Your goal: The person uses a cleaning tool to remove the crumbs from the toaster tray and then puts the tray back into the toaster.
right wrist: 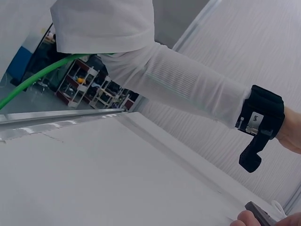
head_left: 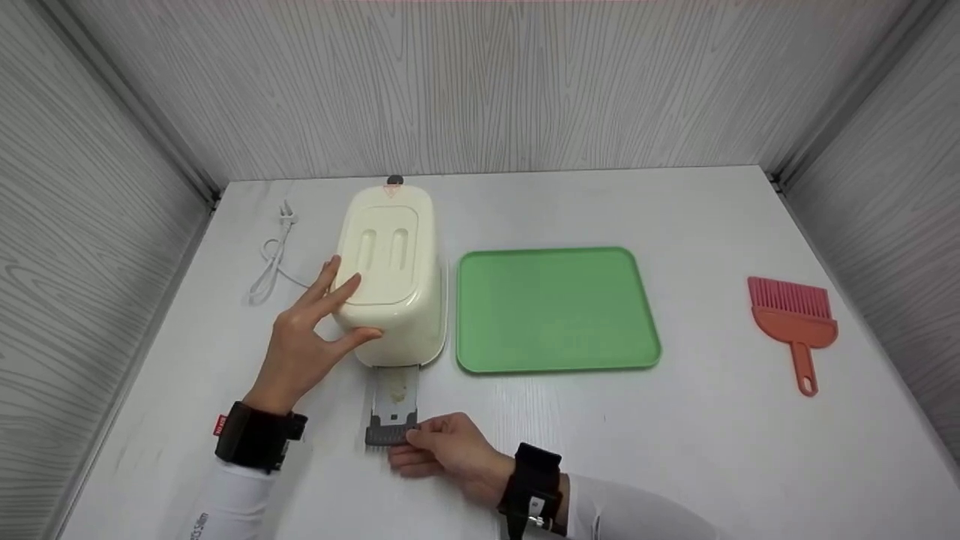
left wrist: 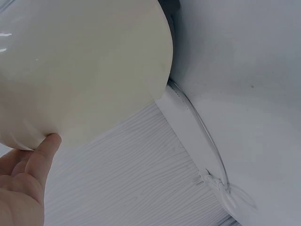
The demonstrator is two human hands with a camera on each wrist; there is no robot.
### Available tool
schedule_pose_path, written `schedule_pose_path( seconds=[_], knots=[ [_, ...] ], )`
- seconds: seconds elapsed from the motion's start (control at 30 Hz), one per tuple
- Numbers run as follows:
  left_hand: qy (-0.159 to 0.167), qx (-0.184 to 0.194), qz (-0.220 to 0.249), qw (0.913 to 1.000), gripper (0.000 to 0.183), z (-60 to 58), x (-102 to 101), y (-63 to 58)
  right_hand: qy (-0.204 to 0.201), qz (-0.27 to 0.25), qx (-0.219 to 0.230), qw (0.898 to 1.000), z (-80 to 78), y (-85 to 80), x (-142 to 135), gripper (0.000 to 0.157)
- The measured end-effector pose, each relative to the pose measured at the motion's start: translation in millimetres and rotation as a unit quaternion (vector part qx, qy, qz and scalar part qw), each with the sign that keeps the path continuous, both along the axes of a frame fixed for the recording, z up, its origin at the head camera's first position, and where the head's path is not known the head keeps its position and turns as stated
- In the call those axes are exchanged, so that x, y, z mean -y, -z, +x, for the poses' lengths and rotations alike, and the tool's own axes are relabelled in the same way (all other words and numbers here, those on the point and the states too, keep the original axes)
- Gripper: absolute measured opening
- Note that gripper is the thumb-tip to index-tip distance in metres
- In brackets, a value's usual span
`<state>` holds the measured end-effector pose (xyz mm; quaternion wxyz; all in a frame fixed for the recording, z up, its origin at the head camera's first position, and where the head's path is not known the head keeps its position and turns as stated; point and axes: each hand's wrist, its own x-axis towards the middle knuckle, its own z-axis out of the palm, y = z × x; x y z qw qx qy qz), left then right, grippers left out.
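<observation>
A cream toaster (head_left: pixel 386 262) with a lid over its top stands left of centre in the head view. My left hand (head_left: pixel 300 345) rests on its front left corner with spread, fairly straight fingers, the thumb across the front face. From the toaster's base a metal crumb tray (head_left: pixel 394 386) sticks out toward me, with brownish residue on it. My right hand (head_left: pixel 450 450) pinches the right end of the tray's dark grey handle (head_left: pixel 386 435) between thumb and fingers. The right wrist view catches just the handle (right wrist: pixel 258 214) and fingertips (right wrist: pixel 247 219) at its lower edge.
Right of the toaster lies a green tray (head_left: pixel 555 307). A red brush (head_left: pixel 799 322) is at the far right. The toaster's white cord (head_left: pixel 274 262) and plug lie on its left. Grey wood-grain panels (head_left: pixel 480 90) enclose the white table (head_left: pixel 705 420) at the back and sides.
</observation>
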<state>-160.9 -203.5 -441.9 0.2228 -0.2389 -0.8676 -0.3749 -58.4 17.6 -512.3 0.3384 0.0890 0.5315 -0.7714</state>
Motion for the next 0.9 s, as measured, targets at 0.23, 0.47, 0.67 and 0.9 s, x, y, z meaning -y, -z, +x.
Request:
schedule_pose_path(
  seconds=[0.23,0.47,0.67,0.9],
  knots=[
    [-0.002,-0.003,-0.002,1.0,0.078,-0.7,-0.3,-0.1,-0.011,-0.003,0.008,1.0,7.2,0.1,0.4,0.013],
    [-0.002,-0.007,-0.001,1.0,0.079,-0.3,-0.8,0.7,-0.013,0.002,0.008,1.0,11.5,1.1,0.8,0.012],
    [-0.001,-0.005,0.001,1.0,0.079,-0.1,-0.8,0.0,-0.014,0.006,0.01,1.0,14.7,0.1,0.2,0.012],
    [-0.002,-0.004,0.003,1.0,0.08,0.0,-1.1,-0.2,-0.027,0.006,0.016,1.0,19.3,0.6,-4.6,0.013]
  ],
)
